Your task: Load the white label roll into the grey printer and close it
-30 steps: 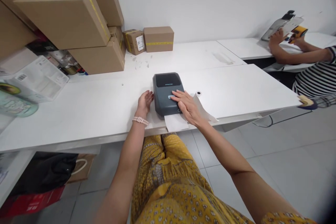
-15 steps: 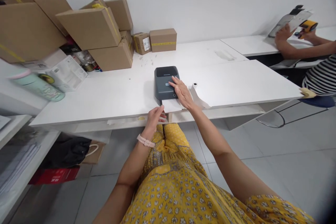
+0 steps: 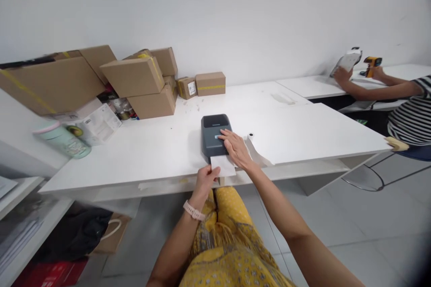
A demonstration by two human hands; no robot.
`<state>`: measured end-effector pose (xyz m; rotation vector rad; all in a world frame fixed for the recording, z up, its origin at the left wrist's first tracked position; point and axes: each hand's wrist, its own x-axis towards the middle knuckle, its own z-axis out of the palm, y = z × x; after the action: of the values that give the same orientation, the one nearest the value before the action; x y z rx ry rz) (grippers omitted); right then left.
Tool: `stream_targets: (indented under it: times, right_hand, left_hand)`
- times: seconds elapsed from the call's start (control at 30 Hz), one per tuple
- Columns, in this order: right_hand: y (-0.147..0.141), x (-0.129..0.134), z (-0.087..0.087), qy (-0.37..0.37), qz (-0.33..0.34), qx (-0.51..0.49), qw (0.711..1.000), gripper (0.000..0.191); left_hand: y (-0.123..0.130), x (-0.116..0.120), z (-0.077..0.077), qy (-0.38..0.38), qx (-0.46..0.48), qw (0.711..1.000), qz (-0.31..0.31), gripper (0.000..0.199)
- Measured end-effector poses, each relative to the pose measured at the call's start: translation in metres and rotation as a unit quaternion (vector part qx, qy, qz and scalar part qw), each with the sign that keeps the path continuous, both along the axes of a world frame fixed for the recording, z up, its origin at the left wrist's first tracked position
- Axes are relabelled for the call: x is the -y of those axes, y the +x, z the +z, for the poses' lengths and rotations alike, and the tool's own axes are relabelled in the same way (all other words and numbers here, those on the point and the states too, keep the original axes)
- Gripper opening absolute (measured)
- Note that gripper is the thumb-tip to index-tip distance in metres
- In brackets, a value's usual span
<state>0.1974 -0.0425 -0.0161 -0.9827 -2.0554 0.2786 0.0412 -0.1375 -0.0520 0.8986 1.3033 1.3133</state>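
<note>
Your left grip [image 3: 205, 180] pinched the corner of a white sheet [image 3: 225, 167], which jutted from the front of the dark printer [image 3: 211, 143]; your right grip [image 3: 236, 148] lay with fingers extended on the printer's top. The printer sat near the front edge of the counter [image 3: 161, 152]. Just right of it stood a partly unwound paper roll [image 3: 258, 155]. Cartons [image 3: 134, 81] were stacked farther back, left.

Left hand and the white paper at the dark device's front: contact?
Touching. The head view shows the left hand with its thumb lying over the left edge of the white paper, below the dark device.
</note>
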Motion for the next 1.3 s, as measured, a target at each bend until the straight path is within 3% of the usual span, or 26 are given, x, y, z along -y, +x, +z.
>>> stream_targets:
  times: [0.2, 0.37, 0.5, 0.63, 0.77, 0.87, 1.07, 1.2, 1.3]
  right_hand:
    - [-0.01, -0.005, 0.017, 0.064, -0.083, 0.105, 0.989, 0.038]
    - [-0.013, -0.012, 0.01, 0.071, -0.097, 0.112, 0.986, 0.031]
    - [-0.014, -0.008, 0.001, 0.074, -0.11, 0.093, 0.987, 0.03]
    - [-0.014, -0.002, -0.002, 0.062, -0.112, 0.078, 0.989, 0.031]
    - [-0.014, 0.008, -0.016, 0.018, -0.122, 0.018, 0.992, 0.036]
    - [-0.011, 0.018, -0.034, -0.031, -0.109, -0.07, 0.991, 0.041]
    - [-0.01, 0.028, -0.065, -0.097, -0.107, -0.221, 0.965, 0.058]
    - [-0.013, 0.027, -0.066, -0.125, -0.126, -0.248, 0.952, 0.061]
    - [-0.011, 0.024, -0.057, -0.124, -0.129, -0.247, 0.952, 0.06]
  left_hand:
    - [-0.011, -0.011, -0.016, 0.008, -0.058, 0.998, -0.03, 0.058]
    - [-0.025, -0.01, -0.013, 0.045, -0.114, 0.991, -0.053, 0.057]
    - [-0.037, -0.004, -0.006, 0.073, -0.142, 0.987, 0.03, 0.053]
    - [-0.044, -0.009, 0.004, 0.123, -0.198, 0.964, 0.13, 0.043]
    - [-0.04, -0.019, 0.011, 0.185, -0.239, 0.95, 0.073, 0.057]
    - [-0.033, -0.021, 0.008, 0.173, -0.239, 0.955, 0.028, 0.062]
    - [-0.027, -0.02, -0.004, 0.158, -0.209, 0.965, 0.022, 0.07]
    - [-0.024, -0.021, -0.007, 0.172, -0.212, 0.962, 0.029, 0.068]
    - [-0.021, -0.024, -0.001, 0.198, -0.205, 0.958, 0.04, 0.067]
